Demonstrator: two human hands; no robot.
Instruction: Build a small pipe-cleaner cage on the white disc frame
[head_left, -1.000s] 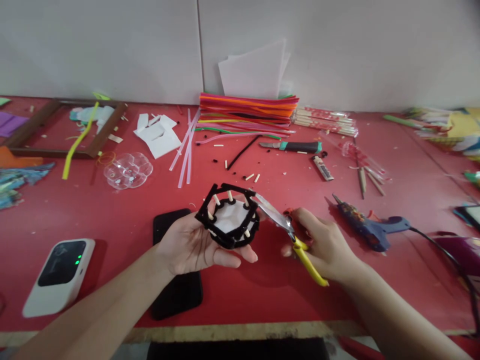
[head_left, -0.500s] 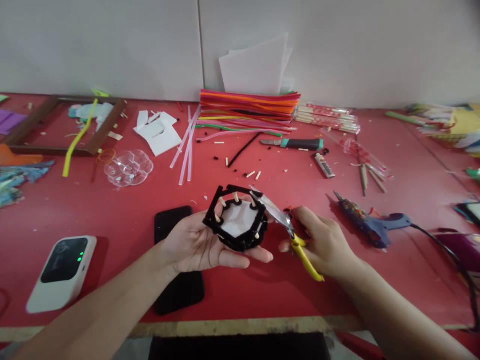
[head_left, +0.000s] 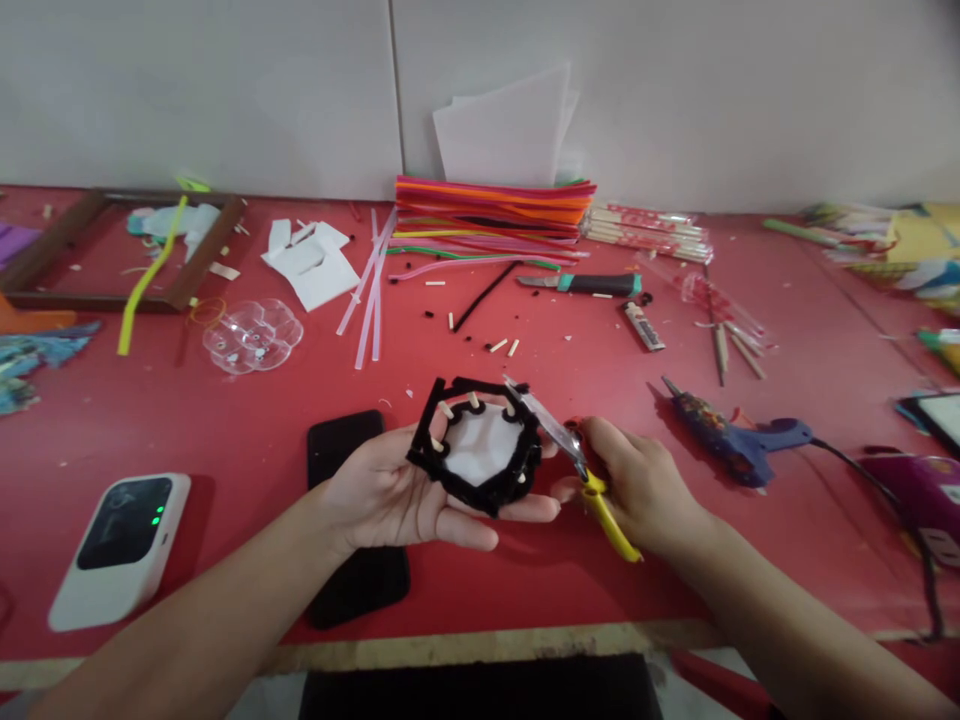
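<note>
A small hexagonal craft piece (head_left: 480,490), edged in fuzzy black pipe cleaner with a white base and short pale stick posts, rests in my left hand (head_left: 397,490). My left palm is turned up, fingers stretched beneath it. The upper black strip has a gap at the top left corner. My right hand (head_left: 645,475) grips a pair of scissors (head_left: 611,515) with a yellow handle. Their blades reach the piece's upper right corner, by the end of the black strip; whether they touch it I cannot tell.
On the red table (head_left: 480,610), a black phone (head_left: 360,590) lies under my left wrist. A white device (head_left: 120,550) stands left, a glue gun (head_left: 735,435) right. Behind are a utility knife (head_left: 592,285), a lighter (head_left: 643,327), pipe cleaners (head_left: 491,210) and glue sticks (head_left: 367,290).
The piece has tilted slightly in my left hand, its near side lower. The scissors keep about the same place at its upper right corner. The whole view has shifted a little.
</note>
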